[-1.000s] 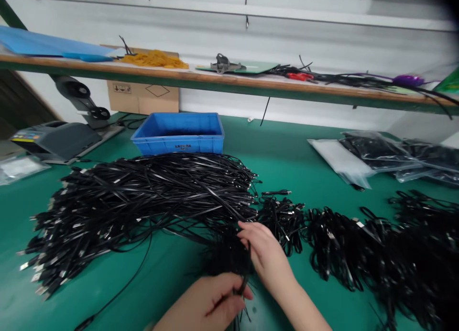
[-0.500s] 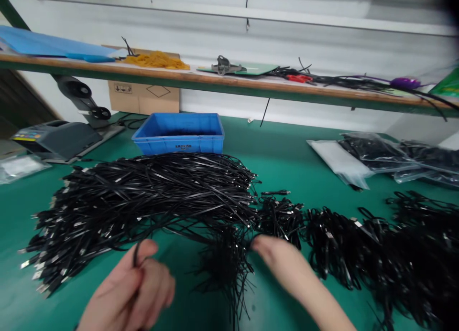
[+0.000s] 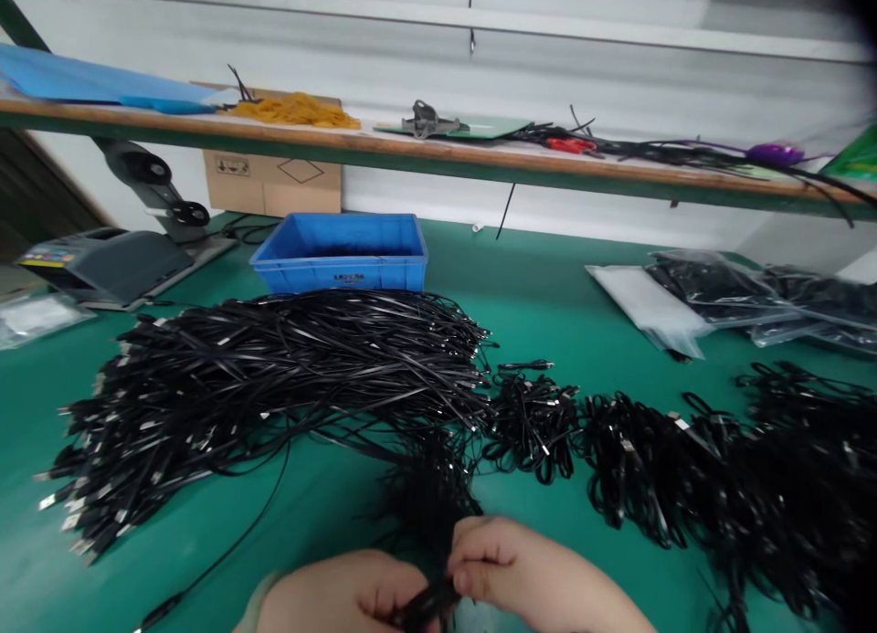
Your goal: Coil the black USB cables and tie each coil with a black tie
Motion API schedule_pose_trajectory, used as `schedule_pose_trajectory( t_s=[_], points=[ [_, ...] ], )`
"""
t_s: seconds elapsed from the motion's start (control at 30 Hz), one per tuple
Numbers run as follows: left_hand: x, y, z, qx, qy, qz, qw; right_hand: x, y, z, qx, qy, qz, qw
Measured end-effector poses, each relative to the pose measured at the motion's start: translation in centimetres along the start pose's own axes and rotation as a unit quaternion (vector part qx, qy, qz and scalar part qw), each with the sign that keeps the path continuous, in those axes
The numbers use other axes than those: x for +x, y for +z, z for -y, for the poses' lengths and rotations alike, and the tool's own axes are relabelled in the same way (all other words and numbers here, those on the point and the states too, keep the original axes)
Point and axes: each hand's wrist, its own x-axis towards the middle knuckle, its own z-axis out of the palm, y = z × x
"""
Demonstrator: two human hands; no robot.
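Note:
Low in the view, my left hand [image 3: 343, 596] is closed round a folded black cable [image 3: 431, 601]. My right hand [image 3: 524, 569] meets it there, thumb and fingers pinched together at the upper end of that bundle. Whatever thin thing may be between the right fingertips is hidden. Just beyond both hands lies a heap of thin black ties [image 3: 428, 496], partly covered by the right hand. Left of my hands, a single black cable with a plug [image 3: 164, 610] trails from the big pile of loose black USB cables [image 3: 294, 368].
Coiled cables lie in a small heap [image 3: 534, 423] and a larger heap [image 3: 685, 469] on the right. Behind the pile stands a blue bin [image 3: 339, 275]; a grey tape dispenser [image 3: 116, 268] is at left. Plastic bags [image 3: 740, 295] lie back right, under a shelf [image 3: 411, 149].
My right hand has come from the tie heap toward me to join the left. The left hand has moved right and lower. A single cable now trails at lower left.

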Motion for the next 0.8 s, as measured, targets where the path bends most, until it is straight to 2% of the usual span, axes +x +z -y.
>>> schedule_pose_trajectory(
  t_s=[0.1,0.17,0.27,0.33,0.4,0.47,0.5,0.57,0.63,0.8],
  points=[
    [1.2,-1.1,1.3,-0.084,0.055,-0.095,0.99,0.2,-0.1,-0.4,0.146,-0.058,0.004,0.988],
    [2.3,-1.1,2.1,-0.159,0.073,-0.139,0.975,0.7,-0.1,-0.5,0.222,-0.097,-0.019,0.97],
    [3.7,0.3,3.1,-0.279,0.065,-0.098,0.953,2.1,0.2,-0.9,0.291,-0.115,-0.105,0.944],
    [4.3,1.4,3.6,-0.336,0.063,-0.055,0.938,3.3,0.5,-1.3,0.278,-0.105,-0.178,0.938],
    [4.7,2.1,4.0,-0.378,0.075,-0.044,0.922,4.4,0.4,-1.7,0.192,-0.086,-0.23,0.95],
    [4.8,2.1,4.2,-0.399,0.093,-0.077,0.909,5.3,-0.2,-2.1,0.01,-0.054,-0.277,0.959],
    [4.8,2.0,4.2,-0.399,0.096,-0.105,0.906,5.7,-0.6,-2.2,-0.091,-0.038,-0.299,0.949],
    [4.7,1.5,4.0,-0.382,0.084,-0.154,0.907,6.3,-1.5,-2.6,-0.246,-0.011,-0.335,0.91],
    [4.6,1.1,3.8,-0.362,0.066,-0.183,0.912,6.8,-2.0,-3.0,-0.309,0.01,-0.345,0.886],
    [4.4,0.8,3.3,-0.323,0.049,-0.237,0.915,5.9,-2.1,-2.8,-0.364,0.046,-0.346,0.863]
  ],
)
